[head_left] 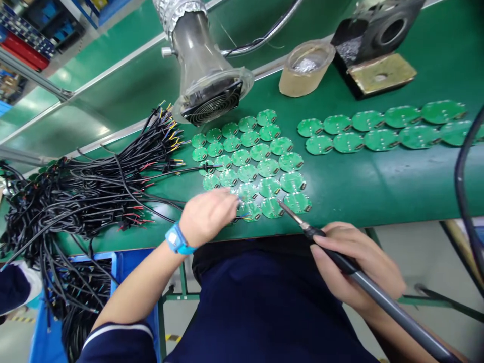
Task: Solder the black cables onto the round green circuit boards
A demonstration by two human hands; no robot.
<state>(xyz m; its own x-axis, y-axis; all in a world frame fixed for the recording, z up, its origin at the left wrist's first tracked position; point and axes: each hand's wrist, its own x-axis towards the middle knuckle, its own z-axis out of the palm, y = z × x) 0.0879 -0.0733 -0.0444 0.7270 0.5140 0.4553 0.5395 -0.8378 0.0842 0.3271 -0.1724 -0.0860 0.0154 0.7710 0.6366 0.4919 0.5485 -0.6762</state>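
My right hand [359,262] is closed around the black and grey handle of a soldering iron [393,298]. The metal tip points left and sits close to the lower row of round green circuit boards [271,206]. My left hand [209,214], a blue watch on its wrist, is closed over the lower left boards. Its fingers pinch a black cable [161,216], whose thin coloured wire ends show just past the fingertips. The exact grip is partly hidden by the hand itself. Another black cable [189,169] lies with its end across the boards further back.
A large bundle of black cables [86,186] covers the bench's left side, above a blue bin [113,267]. A fume extractor [212,96] hangs over the boards. Behind stand a tan cup [302,75] and an iron stand [381,75]. More boards [366,121] line the right.
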